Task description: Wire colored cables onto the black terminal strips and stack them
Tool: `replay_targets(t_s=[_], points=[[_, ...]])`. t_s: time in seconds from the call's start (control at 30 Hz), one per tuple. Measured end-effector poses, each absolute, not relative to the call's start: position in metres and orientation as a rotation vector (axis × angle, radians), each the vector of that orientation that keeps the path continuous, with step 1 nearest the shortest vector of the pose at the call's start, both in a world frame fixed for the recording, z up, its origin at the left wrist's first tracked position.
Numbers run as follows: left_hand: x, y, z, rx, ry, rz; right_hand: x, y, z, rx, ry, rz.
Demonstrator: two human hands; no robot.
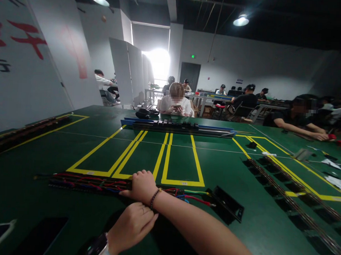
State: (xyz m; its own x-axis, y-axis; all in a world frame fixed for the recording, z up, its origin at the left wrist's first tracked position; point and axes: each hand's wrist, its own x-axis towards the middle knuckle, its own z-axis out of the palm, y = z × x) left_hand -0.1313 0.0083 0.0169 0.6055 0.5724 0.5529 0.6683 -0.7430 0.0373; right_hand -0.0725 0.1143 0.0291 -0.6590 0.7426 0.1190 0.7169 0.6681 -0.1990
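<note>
A long black strip with red and blue wires (93, 183) lies across the green table in front of me. My right hand (143, 187), a beaded bracelet at its wrist, is closed over the strip, thumb on the near side. My left hand (132, 227), with a watch on its wrist, is just below, fingers curled and pressed together beside the right wrist; whatever they may hold is hidden. At the strip's right end, green-yellow, red and blue wires (198, 199) run toward a black rectangular housing (227, 204).
Yellow tape (181, 182) marks rectangles on the table. Long dark strips lie left (30, 133) and right (287, 196); blue and black rails (179, 126) lie at the back. A dark phone-like slab (43, 235) is near left. People sit opposite and at right.
</note>
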Motion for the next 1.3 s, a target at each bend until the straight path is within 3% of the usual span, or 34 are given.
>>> replay_targets(t_s=[0.23,0.43,0.63,1.03,1.13,1.3], points=[[-0.132,0.009,0.017,-2.652,-1.055,-0.891,-0.05,0.102,0.059,-1.136,-2.703,0.153],[-0.128,0.01,0.025,-2.633,-1.055,-0.892,0.053,0.083,0.125,-1.057,-2.744,0.225],[-0.124,0.014,0.022,-2.725,-1.19,-0.942,0.149,0.074,0.124,-1.274,-2.773,0.378],[-0.054,0.006,0.02,-3.122,-2.708,-1.116,0.182,0.066,0.121,-0.953,-2.707,0.94],[-0.035,0.01,0.013,-3.09,-3.017,-1.281,0.186,0.07,0.115,-0.976,-2.734,0.893],[-0.012,0.014,0.013,-3.064,-3.157,-1.621,0.196,0.082,0.098,-1.1,-2.747,0.833]])
